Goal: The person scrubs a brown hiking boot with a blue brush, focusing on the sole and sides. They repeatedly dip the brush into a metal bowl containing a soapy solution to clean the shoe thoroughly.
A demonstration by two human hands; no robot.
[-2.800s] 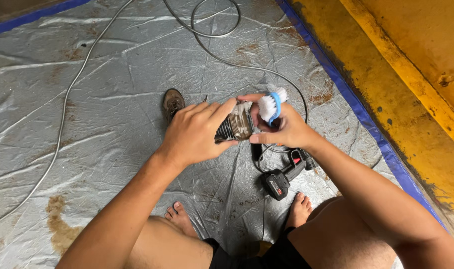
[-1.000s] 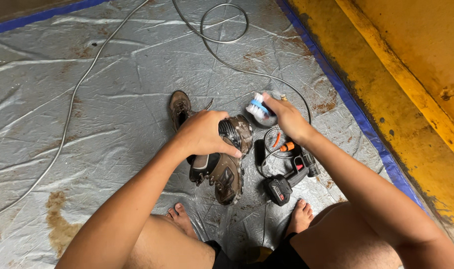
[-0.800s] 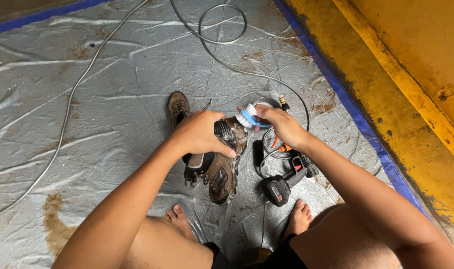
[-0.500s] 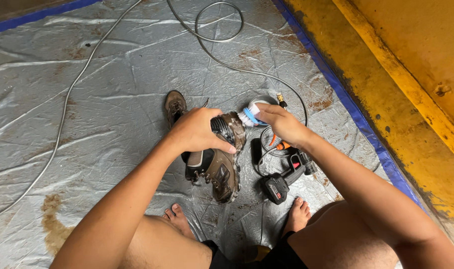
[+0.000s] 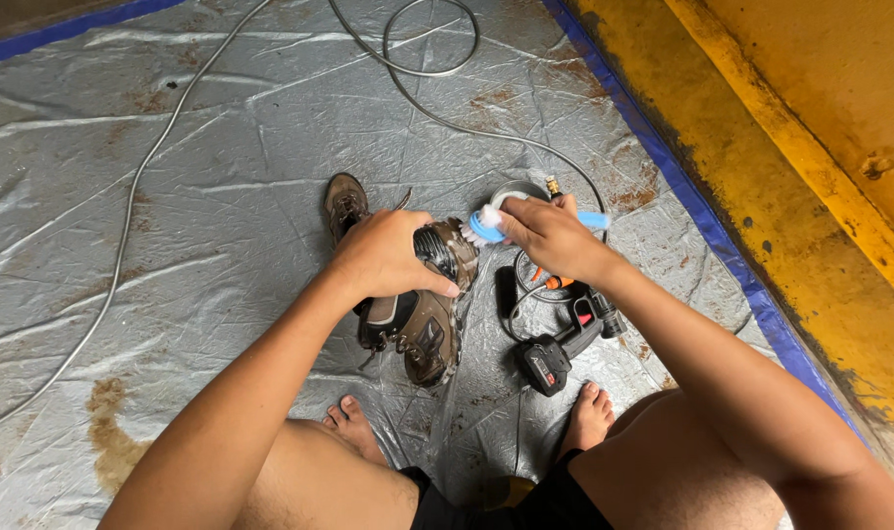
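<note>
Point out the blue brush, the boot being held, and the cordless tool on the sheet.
blue brush (image 5: pixel 486 226), head view: on its blue head beside the bristles.
held boot (image 5: pixel 429 329), head view: on the brown upper.
cordless tool (image 5: pixel 550 358), head view: on its black body near the red patch.

Makeshift outdoor or garage-type work spot, floor level: crinkled grey plastic tarp (image 5: pixel 172 245) with rust stains and blue edge, worn yellow-painted concrete curb (image 5: pixel 800 196), loose cable (image 5: pixel 407 69), cordless power tool (image 5: pixel 565 344) lying on tarp.
</note>
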